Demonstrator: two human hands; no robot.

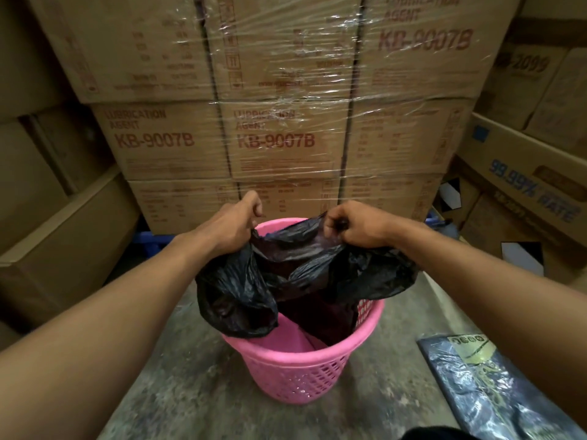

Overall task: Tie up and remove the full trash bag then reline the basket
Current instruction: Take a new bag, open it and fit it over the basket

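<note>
- We had both arms stretched fwd over the pink basket (295, 373), which stood upright on the concrete floor (178, 376).
- Our L hand (236, 217) was fisted, fingers curled round a bunch of the black trash bag (235, 290) at its left edge, above the basket's far-left rim.
- Our R hand (352, 222) gripped the bag's edge too, thumb & fingers closed on a gathered bit of film, above the far-right rim.
- Btwn the 2 hands the bag's top edge was pulled apart, mouth spread.
- The bag looked slack & crumpled. Its left part drooped over the basket's left rim on the outside, its right part billowed over the right rim, and the middle hung down inside.
- A strip of the basket's inner wall showed bare pink at front-left, beside the hanging film.
- Whether anything lay inside the bag, we couldn't tell.
- Behind the basket stood a stack of cardboard boxes (276, 141) under clear stretch wrap, printed "LUBRICATION AGENT KB-9007B", on a blue pallet (149, 241).
- More cartons (524, 185) were piled at both sides.
- A flat dark packet (476, 376) w/ a yellowish label lay on the floor right of the basket, apart from it.
</note>
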